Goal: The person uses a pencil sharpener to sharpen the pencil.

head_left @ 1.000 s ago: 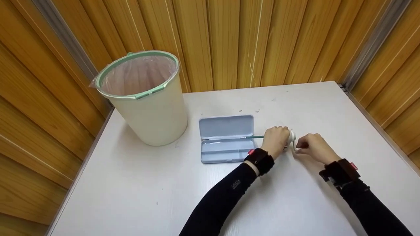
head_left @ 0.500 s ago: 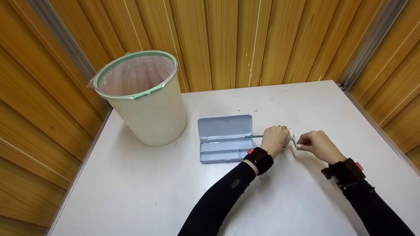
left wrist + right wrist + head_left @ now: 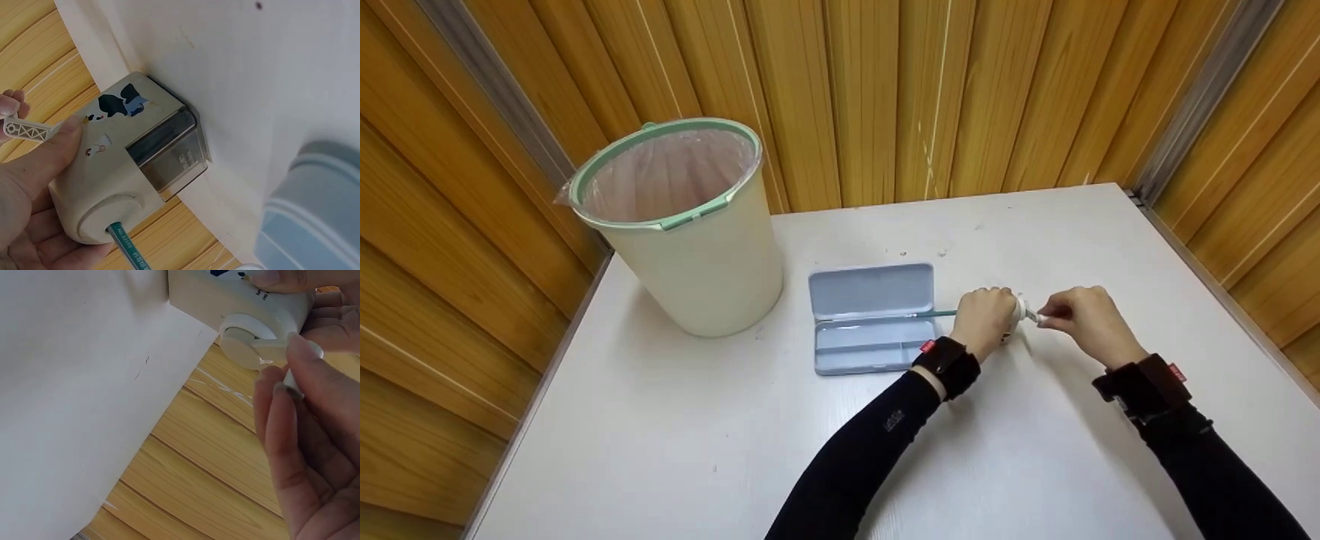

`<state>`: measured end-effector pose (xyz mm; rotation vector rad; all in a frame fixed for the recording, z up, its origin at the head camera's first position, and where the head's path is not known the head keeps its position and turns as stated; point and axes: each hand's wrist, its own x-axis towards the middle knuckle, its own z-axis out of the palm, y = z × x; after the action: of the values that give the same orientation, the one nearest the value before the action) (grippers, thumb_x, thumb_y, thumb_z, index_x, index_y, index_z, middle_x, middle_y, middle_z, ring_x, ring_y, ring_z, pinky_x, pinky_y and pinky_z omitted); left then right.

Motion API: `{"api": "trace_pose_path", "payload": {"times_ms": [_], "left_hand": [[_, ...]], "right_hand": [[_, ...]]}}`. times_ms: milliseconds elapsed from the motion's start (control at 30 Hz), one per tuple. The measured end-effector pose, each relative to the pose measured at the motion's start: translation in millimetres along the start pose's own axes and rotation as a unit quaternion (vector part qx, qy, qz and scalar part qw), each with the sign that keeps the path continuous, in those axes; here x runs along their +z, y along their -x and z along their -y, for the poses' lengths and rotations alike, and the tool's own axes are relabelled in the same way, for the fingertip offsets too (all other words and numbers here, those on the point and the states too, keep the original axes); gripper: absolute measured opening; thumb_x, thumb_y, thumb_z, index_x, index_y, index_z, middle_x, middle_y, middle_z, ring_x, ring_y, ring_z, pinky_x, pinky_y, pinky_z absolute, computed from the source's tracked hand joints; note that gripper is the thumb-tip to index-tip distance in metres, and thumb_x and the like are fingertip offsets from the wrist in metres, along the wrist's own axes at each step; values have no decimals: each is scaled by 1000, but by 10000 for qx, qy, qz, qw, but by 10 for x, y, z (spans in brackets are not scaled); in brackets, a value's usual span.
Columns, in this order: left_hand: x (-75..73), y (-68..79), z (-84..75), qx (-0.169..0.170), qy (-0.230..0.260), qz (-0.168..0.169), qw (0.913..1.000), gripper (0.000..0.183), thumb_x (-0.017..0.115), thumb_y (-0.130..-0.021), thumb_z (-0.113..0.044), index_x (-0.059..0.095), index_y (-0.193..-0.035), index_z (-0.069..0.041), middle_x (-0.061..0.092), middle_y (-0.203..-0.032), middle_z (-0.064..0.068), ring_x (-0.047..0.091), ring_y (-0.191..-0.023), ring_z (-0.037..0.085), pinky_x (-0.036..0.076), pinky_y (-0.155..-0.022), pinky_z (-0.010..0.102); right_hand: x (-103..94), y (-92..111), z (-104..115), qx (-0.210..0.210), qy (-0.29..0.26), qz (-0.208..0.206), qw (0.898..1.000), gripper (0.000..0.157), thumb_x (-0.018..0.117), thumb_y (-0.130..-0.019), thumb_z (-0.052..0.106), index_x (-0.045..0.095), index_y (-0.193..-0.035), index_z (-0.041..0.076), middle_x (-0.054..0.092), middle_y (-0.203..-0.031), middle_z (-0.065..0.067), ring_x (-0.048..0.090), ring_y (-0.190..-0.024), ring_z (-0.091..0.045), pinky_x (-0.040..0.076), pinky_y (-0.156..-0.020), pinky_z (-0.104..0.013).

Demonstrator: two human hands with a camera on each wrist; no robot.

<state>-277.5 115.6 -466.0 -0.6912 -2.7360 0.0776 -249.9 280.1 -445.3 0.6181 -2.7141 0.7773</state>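
Left hand (image 3: 984, 319): wrapped snug round the sharpener (image 3: 107, 177)
Right hand (image 3: 1087, 321): pinching the crank (image 3: 271, 350)
Green pencil (image 3: 128, 246): stuck in the sharpener

One left hand (image 3: 984, 319), one right hand (image 3: 1095, 322), one sharpener (image 3: 104, 171), one pencil (image 3: 129, 246), one case (image 3: 872, 291), one bin (image 3: 705, 277), two wristbands (image 3: 948, 367)

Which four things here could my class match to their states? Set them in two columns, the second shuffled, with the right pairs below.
1. pencil
2. sharpener
3. crank
4. case

A. pale blue, lying open
B. gripped by the left hand
C. green, one end inside a round opening
D. held by the fingers of the right hand

Right pairs: 1-C, 2-B, 3-D, 4-A
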Motion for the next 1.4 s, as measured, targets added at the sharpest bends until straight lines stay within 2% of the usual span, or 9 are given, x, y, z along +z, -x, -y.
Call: {"api": "trace_pose_path", "payload": {"times_ms": [267,433,500,567,633,700,767,1033,1400], "left_hand": [[6,7,-7,41,-47,3,10000,11,63,-91,-20,73,-94,-23,73,-87,-11,69,-75,7,56,-62,20],[18,7,-10,49,-111,-37,9999,12,63,-92,-20,74,-94,-23,73,-87,-11,69,-74,7,56,-61,20],[19,4,-11,74,-102,-11,9999,11,64,-91,-20,74,-95,-22,73,-87,-11,69,-74,7,55,-61,20],[19,-1,-14,87,-102,-10,9999,12,63,-92,-20,74,-95,-22,73,-87,-11,69,-74,7,55,-61,20],[15,-2,-15,91,-121,-26,9999,13,62,-92,-20,74,-95,-22,73,-86,-11,69,-73,7,55,-61,20],[16,-3,-18,111,-118,-41,9999,13,62,-92,-20,74,-95,-22,73,-87,-11,69,-73,7,55,-61,20],[15,-1,-17,137,-141,-79,9998,12,62,-92,-21,74,-95,-23,73,-86,-11,69,-74,7,55,-61,20],[24,-4,32,242,-143,-163,9995,12,62,-92,-18,73,-96,-20,74,-87,-9,70,-74,9,56,-62,22],[22,-14,70,278,-93,-176,9994,14,60,-92,-15,73,-95,-19,73,-86,-9,70,-74,10,57,-62,23]], "right_hand": [[92,27,-3,-118,250,-756,9968,9,80,-70,-4,73,-75,-1,73,-75,-16,69,-63,-29,53,-58,-30],[141,38,-19,-148,160,-1102,9937,11,81,-69,-6,73,-74,-1,74,-76,-16,70,-65,-32,49,-59,-15],[158,40,-26,-179,198,-1267,9916,12,81,-68,-6,73,-75,-1,74,-77,-16,71,-65,-32,49,-60,-14],[170,35,-30,-224,268,-1415,9893,12,81,-68,-7,73,-76,-2,74,-76,-16,71,-65,-32,51,-60,-19],[174,25,-30,-264,354,-1516,9875,12,81,-68,-7,73,-76,-3,74,-76,-16,71,-64,-32,54,-60,-31],[175,9,-27,-300,439,-1578,9860,12,80,-68,-7,72,-75,-3,74,-75,-17,70,-64,-33,55,-60,-42],[173,-11,-25,-307,521,-1608,9851,11,80,-68,-6,71,-75,-4,73,-74,-18,70,-64,-33,54,-60,-46],[177,-104,24,-253,836,-1536,9843,12,79,-72,-3,66,-72,-4,70,-70,-17,66,-63,-34,51,-60,-48],[231,-186,-6,-354,1047,-1706,9791,14,77,-75,-1,64,-72,-6,67,-69,-19,63,-64,-37,48,-60,-48]]}}
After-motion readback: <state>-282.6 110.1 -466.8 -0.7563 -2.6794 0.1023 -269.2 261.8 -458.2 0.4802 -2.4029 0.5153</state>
